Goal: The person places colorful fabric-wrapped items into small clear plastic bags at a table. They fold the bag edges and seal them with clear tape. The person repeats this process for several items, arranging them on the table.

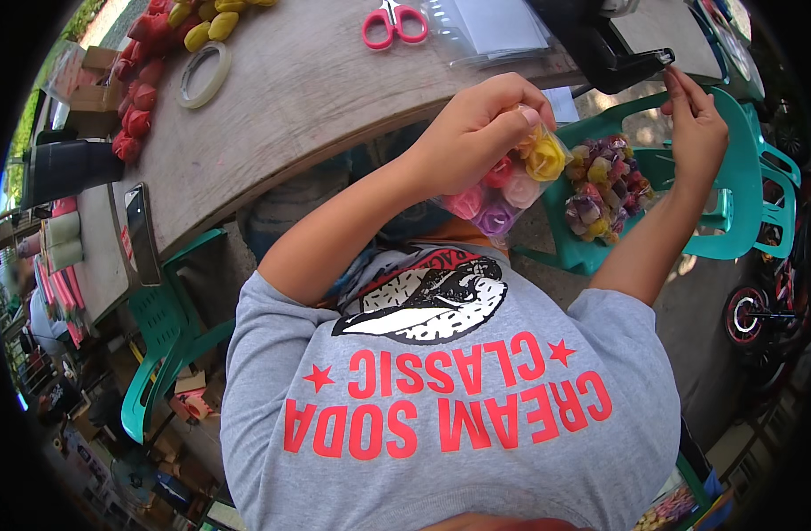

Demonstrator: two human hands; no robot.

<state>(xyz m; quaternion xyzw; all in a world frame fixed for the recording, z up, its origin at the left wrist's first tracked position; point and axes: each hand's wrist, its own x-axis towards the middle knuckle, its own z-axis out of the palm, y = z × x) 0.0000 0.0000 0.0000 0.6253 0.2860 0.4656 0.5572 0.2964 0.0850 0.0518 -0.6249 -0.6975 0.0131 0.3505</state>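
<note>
Flower bag (516, 181): clear plastic, full of rose heads in yellow, red, pink and purple; held up just before the near edge of the bench (281, 88), without visible support from below.
Left hand (494, 124): closed around the upper part of the flower bag, with the thumb pressed over the front.
Right hand (695, 115): raised to the end of the black tool (613, 69), with thumb and forefinger near together; cannot tell whether gripping something thin or only touching the tip.
Fall of the bag: possible toward the floor, because of smooth plastic and a hold by one hand only.
Crushed roses: possible too, from a too strong squeeze so close to the petals.
Tool tip: metal-looking, perhaps sharp; able to scratch a fingertip in case of a careless pull.
Flower bundle (600, 188): many-coloured, lying on the green chair (743, 177); perhaps easy to knock with the right forearm, seen near it.
Shirt (458, 380): grey, with two lines of big red capitals, upside down from this view but readable; also smaller lettering in a curved band, beyond a black-and-white drawing, and two red stars.
Scissors (395, 26) and tape roll (205, 75): without readable marks.
Phone (140, 232): too slanted for reading anything.
</note>
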